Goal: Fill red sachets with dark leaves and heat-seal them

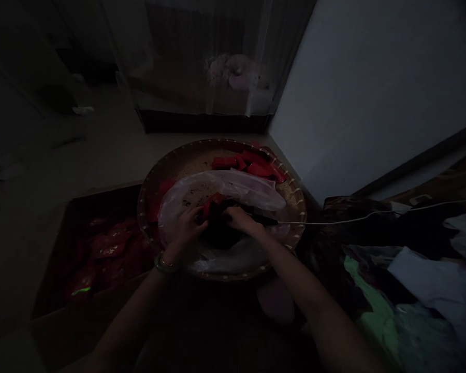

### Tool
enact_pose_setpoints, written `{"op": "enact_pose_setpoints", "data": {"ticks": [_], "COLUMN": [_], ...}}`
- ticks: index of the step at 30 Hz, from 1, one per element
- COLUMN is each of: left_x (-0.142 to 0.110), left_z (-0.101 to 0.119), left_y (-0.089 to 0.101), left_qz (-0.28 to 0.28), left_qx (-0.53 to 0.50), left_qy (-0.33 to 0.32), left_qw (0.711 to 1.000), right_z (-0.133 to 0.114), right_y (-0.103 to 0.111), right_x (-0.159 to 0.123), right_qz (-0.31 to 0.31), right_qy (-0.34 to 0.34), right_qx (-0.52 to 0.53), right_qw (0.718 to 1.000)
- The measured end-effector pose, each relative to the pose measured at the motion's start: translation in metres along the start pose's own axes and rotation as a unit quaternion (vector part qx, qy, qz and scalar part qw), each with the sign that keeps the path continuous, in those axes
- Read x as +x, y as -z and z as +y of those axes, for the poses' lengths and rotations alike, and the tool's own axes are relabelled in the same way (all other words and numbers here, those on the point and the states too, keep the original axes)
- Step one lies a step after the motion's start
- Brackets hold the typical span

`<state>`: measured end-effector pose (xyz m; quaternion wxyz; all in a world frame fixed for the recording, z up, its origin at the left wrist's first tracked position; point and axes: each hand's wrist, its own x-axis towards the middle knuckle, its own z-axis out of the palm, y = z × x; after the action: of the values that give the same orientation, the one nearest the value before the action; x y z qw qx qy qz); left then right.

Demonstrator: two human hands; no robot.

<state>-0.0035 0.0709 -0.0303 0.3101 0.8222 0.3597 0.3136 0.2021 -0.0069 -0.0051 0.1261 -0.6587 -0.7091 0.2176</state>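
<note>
The scene is very dark. My left hand [191,221], with a bracelet at the wrist, has its fingers closed on the edge of a small red packet [214,200]. Close on the right, my right hand [239,218] has its fingers curled in at the packet's side; what they hold, if anything, is lost in shadow. Below both hands lies a dark loose heap [221,234] in a spread clear plastic bag [233,259]. By my right wrist is a black object [270,220] with a white cord. All this rests in a round woven bamboo tray [155,171].
More red packets [256,167] lie at the tray's far right. A box [48,290] on the left holds many shiny red packets [112,248]. The white cord [345,221] runs off right, above piled cloth and bags [431,280]. A pale wall [373,93] stands behind.
</note>
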Motion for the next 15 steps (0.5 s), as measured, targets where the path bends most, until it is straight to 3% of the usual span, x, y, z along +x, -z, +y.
{"op": "enact_pose_setpoints", "data": {"ticks": [6,15], "left_x": [0.001,0.001], "left_z": [0.007,0.020], "left_y": [0.003,0.009], "left_qz": [0.017,-0.013], "left_qx": [0.018,0.033], "left_qy": [-0.020,-0.018], "left_qw": [1.000,0.999], "right_z": [0.010,0.014], "right_y": [-0.002,0.003], "right_x": [-0.010,-0.024], "right_qz": [0.094,0.130], "right_qy": [-0.038,-0.124], "right_qx": [0.162,0.440], "right_qw": [0.981,0.880]}}
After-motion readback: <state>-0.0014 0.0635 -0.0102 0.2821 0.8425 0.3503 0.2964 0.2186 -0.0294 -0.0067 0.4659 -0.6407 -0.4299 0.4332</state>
